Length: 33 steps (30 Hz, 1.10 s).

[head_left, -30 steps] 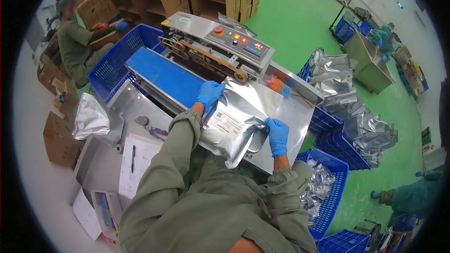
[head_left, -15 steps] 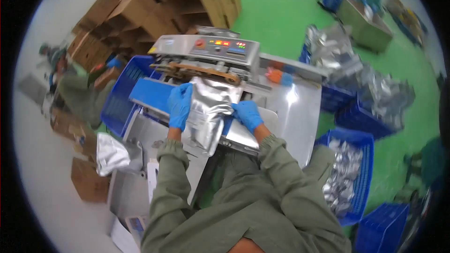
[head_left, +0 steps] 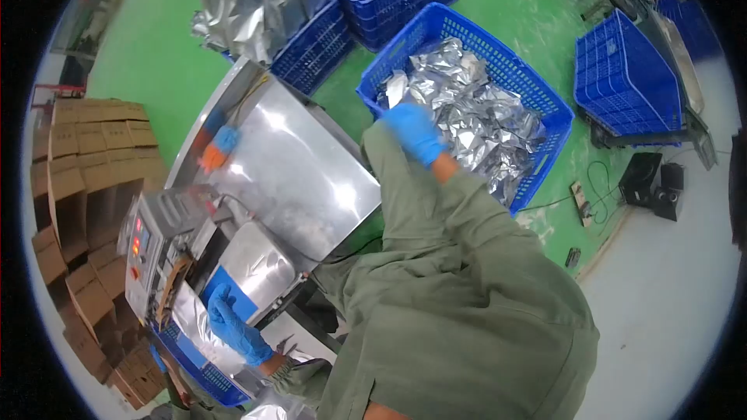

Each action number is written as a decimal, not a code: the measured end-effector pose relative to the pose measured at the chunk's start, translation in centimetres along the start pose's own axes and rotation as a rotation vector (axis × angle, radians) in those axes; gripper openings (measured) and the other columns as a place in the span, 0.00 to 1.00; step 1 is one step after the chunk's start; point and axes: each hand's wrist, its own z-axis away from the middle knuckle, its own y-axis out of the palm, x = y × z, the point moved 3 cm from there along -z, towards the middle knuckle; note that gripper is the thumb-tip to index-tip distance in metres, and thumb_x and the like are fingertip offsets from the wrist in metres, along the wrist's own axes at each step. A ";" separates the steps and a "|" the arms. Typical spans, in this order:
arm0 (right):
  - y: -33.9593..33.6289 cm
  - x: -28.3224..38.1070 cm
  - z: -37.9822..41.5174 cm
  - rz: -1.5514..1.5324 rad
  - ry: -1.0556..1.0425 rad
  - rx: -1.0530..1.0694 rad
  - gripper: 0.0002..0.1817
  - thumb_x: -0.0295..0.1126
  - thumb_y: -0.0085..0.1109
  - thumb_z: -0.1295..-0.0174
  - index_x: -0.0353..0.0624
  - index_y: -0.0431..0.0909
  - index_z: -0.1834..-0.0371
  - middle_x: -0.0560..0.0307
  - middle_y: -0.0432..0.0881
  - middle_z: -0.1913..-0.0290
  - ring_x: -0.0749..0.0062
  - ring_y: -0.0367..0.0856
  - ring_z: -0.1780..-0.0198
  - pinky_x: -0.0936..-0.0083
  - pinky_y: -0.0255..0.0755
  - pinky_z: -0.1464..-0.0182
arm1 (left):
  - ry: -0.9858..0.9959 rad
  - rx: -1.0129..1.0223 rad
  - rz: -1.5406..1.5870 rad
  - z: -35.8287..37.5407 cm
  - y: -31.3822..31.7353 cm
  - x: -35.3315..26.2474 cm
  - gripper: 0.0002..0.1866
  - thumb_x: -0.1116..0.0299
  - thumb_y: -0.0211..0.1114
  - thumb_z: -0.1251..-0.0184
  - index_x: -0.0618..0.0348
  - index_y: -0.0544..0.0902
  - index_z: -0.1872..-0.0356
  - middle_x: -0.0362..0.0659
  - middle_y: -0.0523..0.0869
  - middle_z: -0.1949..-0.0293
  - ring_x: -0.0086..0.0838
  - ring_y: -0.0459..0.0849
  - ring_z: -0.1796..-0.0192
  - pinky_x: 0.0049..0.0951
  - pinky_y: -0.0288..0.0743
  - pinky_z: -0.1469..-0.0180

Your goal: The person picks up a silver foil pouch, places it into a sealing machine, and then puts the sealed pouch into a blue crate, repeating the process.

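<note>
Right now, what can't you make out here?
Head view: whether the right hand grips anything; motion blurs it.
Head view: any figures on the sealing machine, too small.
Head view: part of the silver pouch, behind the left hand.
Head view: the rest of the bottom bag, cut by the edge.

steel table [head_left: 299, 152] – orange-and-blue item [head_left: 219, 148] on it | green floor [head_left: 140, 54] – blue crate [head_left: 510, 61], silver pouches [head_left: 467, 128] inside
</note>
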 end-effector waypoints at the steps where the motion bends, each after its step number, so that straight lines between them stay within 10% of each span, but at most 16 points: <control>1: -3.9 -5.2 0.7 0.443 -0.020 -0.106 0.09 0.35 0.57 0.51 0.44 0.82 0.73 0.48 0.82 0.68 0.56 0.80 0.69 0.63 0.74 0.64 | -0.011 0.000 -0.032 -0.1 0.7 -0.2 0.18 0.59 0.50 0.29 0.64 0.81 0.63 0.40 0.81 0.65 0.24 0.74 0.64 0.25 0.68 0.58; 2: -7.3 -9.8 1.8 0.262 0.480 -0.211 0.13 0.39 0.55 0.51 0.41 0.82 0.75 0.47 0.81 0.71 0.55 0.81 0.68 0.63 0.74 0.63 | -0.026 -0.005 -0.049 0.0 2.2 -2.5 0.17 0.60 0.50 0.29 0.64 0.81 0.64 0.39 0.81 0.66 0.24 0.74 0.64 0.25 0.68 0.58; 9: -9.1 -28.2 0.8 0.541 0.592 0.271 0.19 0.44 0.53 0.48 0.37 0.82 0.71 0.40 0.82 0.65 0.48 0.81 0.62 0.60 0.74 0.58 | 0.043 0.185 -0.112 -2.3 8.3 -4.8 0.16 0.59 0.53 0.30 0.63 0.81 0.61 0.39 0.82 0.62 0.22 0.73 0.62 0.24 0.66 0.56; 11: -8.3 -29.3 -0.9 0.440 0.798 -0.114 0.22 0.46 0.55 0.48 0.35 0.81 0.65 0.39 0.82 0.63 0.50 0.82 0.59 0.61 0.74 0.56 | 0.037 0.196 -0.104 -2.3 9.6 -5.6 0.16 0.60 0.53 0.30 0.63 0.81 0.62 0.39 0.82 0.61 0.23 0.74 0.62 0.24 0.67 0.56; 19: -4.2 -31.2 -2.6 0.082 1.122 -0.089 0.21 0.43 0.57 0.47 0.36 0.80 0.58 0.39 0.82 0.62 0.49 0.83 0.65 0.59 0.75 0.63 | 0.005 0.266 -0.064 -1.9 9.6 -5.2 0.12 0.65 0.54 0.32 0.64 0.81 0.61 0.42 0.82 0.60 0.25 0.76 0.59 0.27 0.69 0.54; 27: -7.1 -24.3 -4.9 1.028 0.090 0.333 0.11 0.33 0.49 0.45 0.46 0.82 0.68 0.46 0.82 0.69 0.51 0.82 0.69 0.57 0.75 0.66 | -0.003 0.250 0.071 -0.2 7.8 -5.5 0.07 0.72 0.56 0.35 0.63 0.81 0.63 0.41 0.82 0.60 0.25 0.78 0.56 0.26 0.70 0.51; 31: -8.6 -13.8 -8.2 0.779 -0.236 0.138 0.09 0.33 0.54 0.45 0.42 0.81 0.75 0.47 0.81 0.76 0.60 0.81 0.75 0.63 0.73 0.70 | 0.029 0.218 0.125 1.6 4.9 -4.2 0.07 0.74 0.55 0.36 0.63 0.81 0.63 0.42 0.83 0.60 0.26 0.79 0.55 0.27 0.69 0.49; 33: -9.3 -5.2 -9.7 -0.243 0.217 0.056 0.12 0.34 0.58 0.42 0.43 0.77 0.81 0.59 0.76 0.83 0.75 0.73 0.82 0.77 0.66 0.79 | -0.038 0.161 0.207 2.7 3.9 -2.9 0.07 0.73 0.56 0.36 0.63 0.81 0.63 0.42 0.83 0.61 0.26 0.79 0.55 0.27 0.69 0.48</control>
